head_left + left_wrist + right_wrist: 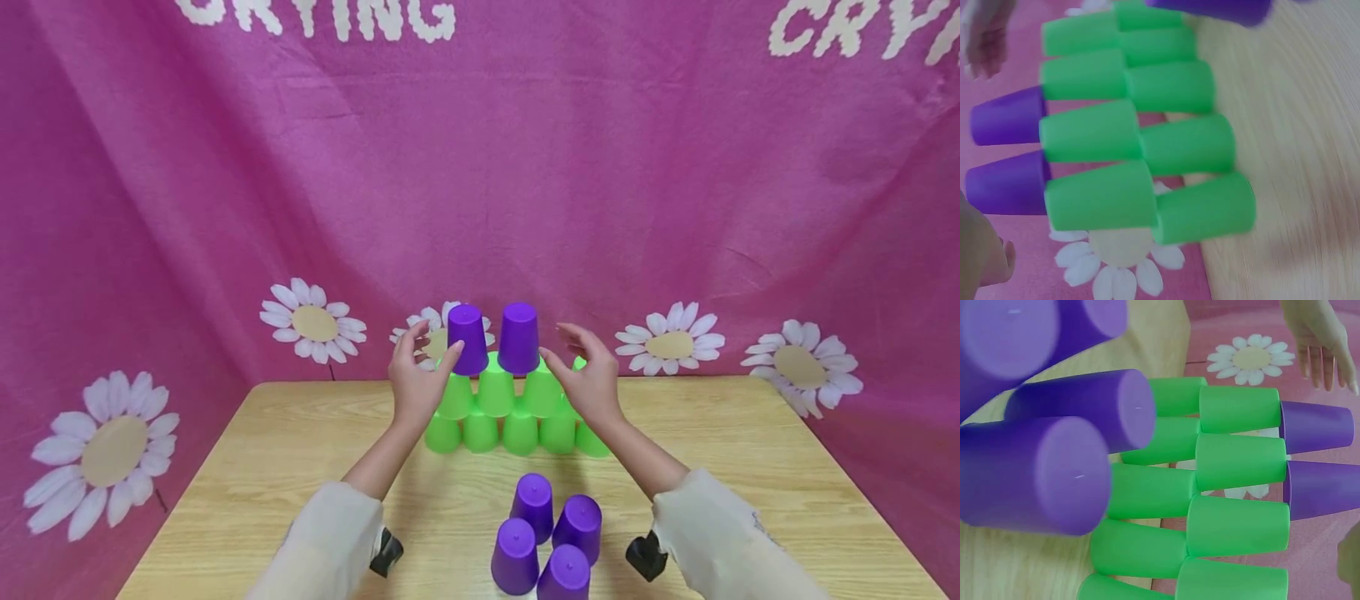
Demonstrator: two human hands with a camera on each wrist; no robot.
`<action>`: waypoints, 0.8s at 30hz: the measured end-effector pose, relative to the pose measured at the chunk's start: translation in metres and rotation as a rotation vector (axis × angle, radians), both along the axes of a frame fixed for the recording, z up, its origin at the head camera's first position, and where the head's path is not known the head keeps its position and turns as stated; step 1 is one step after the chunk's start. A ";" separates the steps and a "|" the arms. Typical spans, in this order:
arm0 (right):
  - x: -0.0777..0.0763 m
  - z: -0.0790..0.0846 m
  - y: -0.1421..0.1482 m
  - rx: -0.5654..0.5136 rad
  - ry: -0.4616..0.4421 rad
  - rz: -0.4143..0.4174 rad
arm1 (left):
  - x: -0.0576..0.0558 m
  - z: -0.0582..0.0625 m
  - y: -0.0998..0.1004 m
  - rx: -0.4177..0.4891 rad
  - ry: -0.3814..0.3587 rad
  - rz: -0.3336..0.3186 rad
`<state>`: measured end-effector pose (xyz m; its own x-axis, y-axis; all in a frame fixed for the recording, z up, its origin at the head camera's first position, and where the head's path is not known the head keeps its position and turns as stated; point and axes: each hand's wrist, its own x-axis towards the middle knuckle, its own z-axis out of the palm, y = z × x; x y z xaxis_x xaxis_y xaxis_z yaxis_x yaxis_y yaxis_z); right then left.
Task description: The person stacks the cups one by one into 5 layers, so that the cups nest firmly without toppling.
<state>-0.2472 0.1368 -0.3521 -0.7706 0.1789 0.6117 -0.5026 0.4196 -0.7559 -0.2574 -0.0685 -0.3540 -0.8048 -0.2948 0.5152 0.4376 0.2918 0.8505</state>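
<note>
Left hand [422, 382]: loosely spread beside left purple cup [468, 337]
Right hand [594, 382]: loosely spread beside right purple cup [519, 337]
Both cups: upside down atop stacked green cups [496, 393]
Front: four purple cups [516, 558] on the surface [315, 467]

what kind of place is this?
Likely an indoor tabletop set up for recording or play, though the wider room is out of view: a wood-look table, a pink daisy-print cloth behind it, and stacked green cups.

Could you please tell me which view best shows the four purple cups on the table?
The head view: all four cups appear, just one cropped. Right wrist crops several; left wrist shows only parts.
</note>
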 end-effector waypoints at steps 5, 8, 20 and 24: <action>0.014 -0.003 0.011 -0.049 -0.024 0.024 | 0.010 0.002 0.000 0.097 0.059 -0.021; 0.024 -0.006 0.017 -0.078 -0.047 0.067 | 0.019 -0.002 0.000 0.084 0.063 -0.043; 0.053 -0.028 0.040 -0.020 -0.077 0.166 | 0.044 -0.030 -0.002 -0.018 0.017 -0.153; 0.059 -0.035 0.046 -0.011 -0.065 0.199 | 0.046 -0.040 -0.003 -0.040 -0.014 -0.175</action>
